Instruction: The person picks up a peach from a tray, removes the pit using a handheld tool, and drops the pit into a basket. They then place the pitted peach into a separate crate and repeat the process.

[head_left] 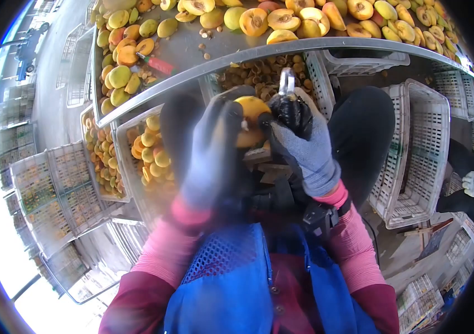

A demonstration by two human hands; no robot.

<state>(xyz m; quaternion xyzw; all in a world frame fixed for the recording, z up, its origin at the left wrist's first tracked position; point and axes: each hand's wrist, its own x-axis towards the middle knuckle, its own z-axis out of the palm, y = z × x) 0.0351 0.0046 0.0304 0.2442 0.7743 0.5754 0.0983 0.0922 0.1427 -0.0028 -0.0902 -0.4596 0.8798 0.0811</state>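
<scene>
A yellow peach (252,114) is in my left hand (210,125), whose gloved fingers are closed round it; this hand is partly smeared by motion. My right hand (306,146), in a grey glove with dark fingertips, is closed on a pitting tool (287,83). A bright metal loop sticks up from the tool, above what looks like a black, wet grip. The right thumb lies against the peach's side. Past both hands, under the table's edge, a crate holds peach pits (265,78).
A metal table (187,50) bears many whole and halved peaches (281,19) and a red-handled knife (159,64). Peach halves fill a crate (151,147) at left. A white crate (415,153) stands tilted at right, near another person's gloved hand (472,184). Stacked crates (62,189) stand far left.
</scene>
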